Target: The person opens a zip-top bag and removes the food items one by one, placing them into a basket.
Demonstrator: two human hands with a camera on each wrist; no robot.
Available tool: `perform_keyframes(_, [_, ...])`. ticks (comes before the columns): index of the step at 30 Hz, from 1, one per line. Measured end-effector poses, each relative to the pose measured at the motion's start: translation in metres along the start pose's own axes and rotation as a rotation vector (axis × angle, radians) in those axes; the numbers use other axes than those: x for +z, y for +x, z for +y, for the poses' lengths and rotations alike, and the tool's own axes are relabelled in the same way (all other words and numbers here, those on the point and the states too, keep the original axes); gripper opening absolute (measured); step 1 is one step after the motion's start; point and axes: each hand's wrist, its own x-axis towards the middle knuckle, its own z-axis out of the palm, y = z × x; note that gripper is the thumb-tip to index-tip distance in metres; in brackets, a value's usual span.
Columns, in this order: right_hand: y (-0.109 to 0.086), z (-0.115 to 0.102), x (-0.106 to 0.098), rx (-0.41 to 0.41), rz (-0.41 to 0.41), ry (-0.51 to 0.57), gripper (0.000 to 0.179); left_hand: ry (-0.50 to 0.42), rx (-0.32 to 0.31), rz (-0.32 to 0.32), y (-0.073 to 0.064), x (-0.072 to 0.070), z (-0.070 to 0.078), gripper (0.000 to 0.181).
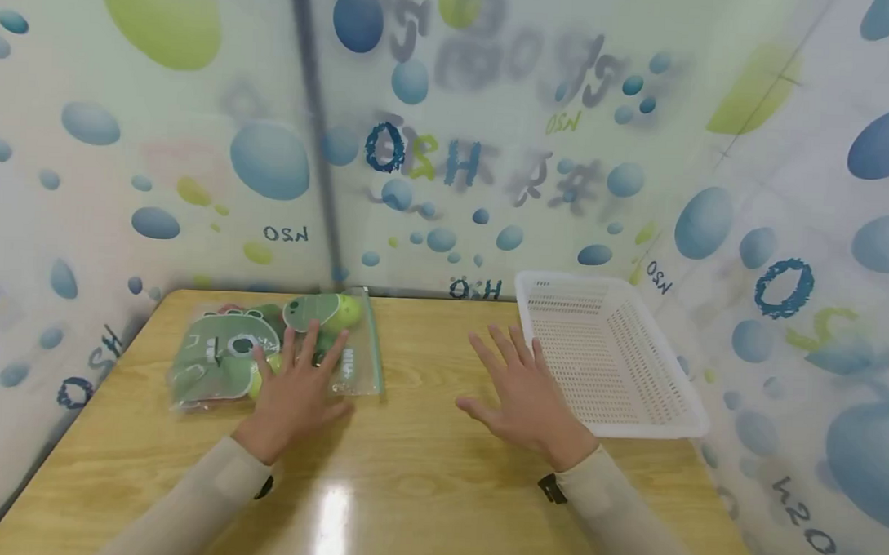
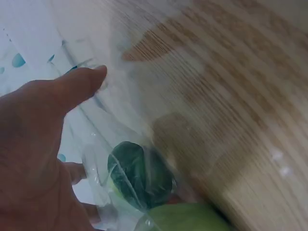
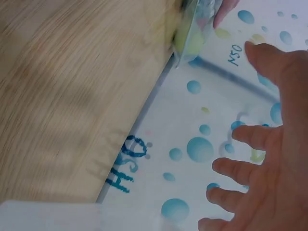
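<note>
A clear plastic zip bag [image 1: 364, 348] of green dinosaur-like toy pieces [image 1: 217, 355] lies at the back left of the table. My left hand [image 1: 293, 399], fingers spread, overlaps the bag's near side in the head view. Seen from the left wrist, the bag's clear film [image 2: 98, 125] and a dark green piece [image 2: 139, 175] sit beyond my fingers. My right hand [image 1: 531, 407] is spread with nothing in it, beside the left wall of a white plastic basket [image 1: 611, 357]. In the right wrist view the bag [image 3: 190, 36] shows far off past my thumb.
The wooden table [image 1: 408, 480] meets a back wall covering [image 1: 432, 203] printed with blue and green drops. A similar side covering [image 1: 803, 323] runs along the right, close to the basket. Black straps [image 1: 552, 488] circle both wrists.
</note>
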Motion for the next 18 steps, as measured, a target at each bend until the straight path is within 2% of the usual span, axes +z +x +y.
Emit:
perform_keyframes(6, [0.01,-0.014,0.005,-0.047,0.018,-0.02,0.089,-0.015,-0.042,-0.005,0.006,0.005,0.003,0.096])
perform_keyframes(10, [0.015,-0.023,0.007,-0.075,0.029,-0.021,0.083,-0.004,-0.049,0.004,0.004,0.005,0.005,0.08])
perform_keyframes(18, [0.027,-0.037,0.017,-0.126,0.06,0.021,0.073,-0.053,-0.04,0.025,0.005,0.006,0.001,0.065])
